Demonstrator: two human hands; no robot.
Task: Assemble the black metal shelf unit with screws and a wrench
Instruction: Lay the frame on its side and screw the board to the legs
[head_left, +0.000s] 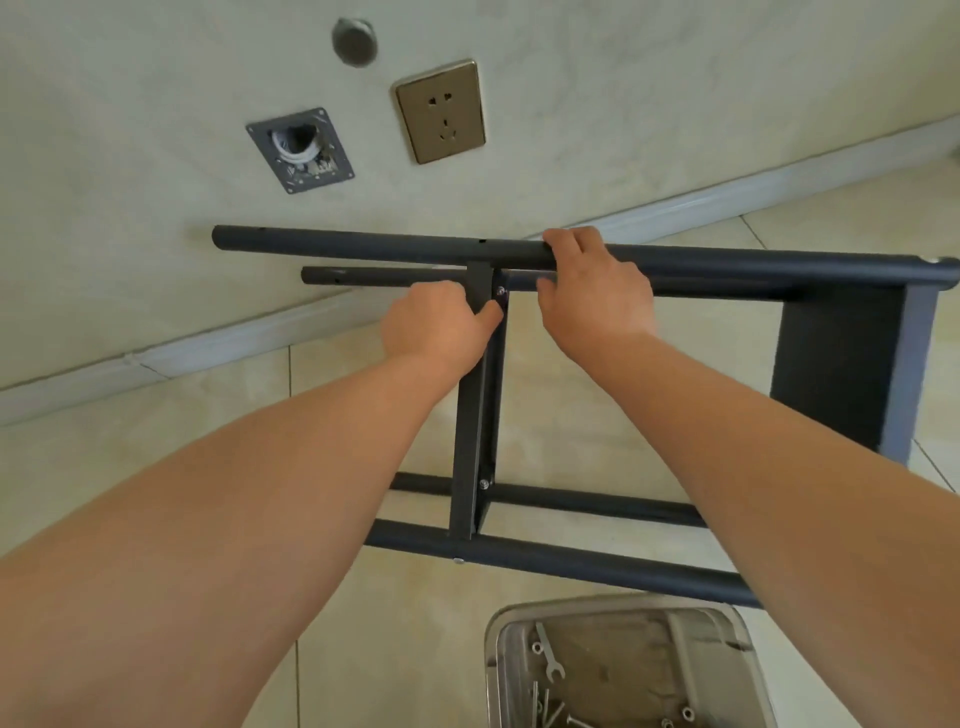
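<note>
The black metal shelf unit lies on its side on the tiled floor, its long round tubes running left to right. A flat black crossbar joins the far tubes to the near tubes. My left hand grips the crossbar's top end, the thumb pressing beside a silver screw. My right hand grips the far upper tube just right of that joint. A second screw sits at the crossbar's lower end. A small silver wrench lies in the clear plastic box near me.
The box also holds several loose screws and nuts. A black shelf panel stands at the unit's right end. Behind the unit is a wall with a brass socket, an open metal wall plate and a skirting board.
</note>
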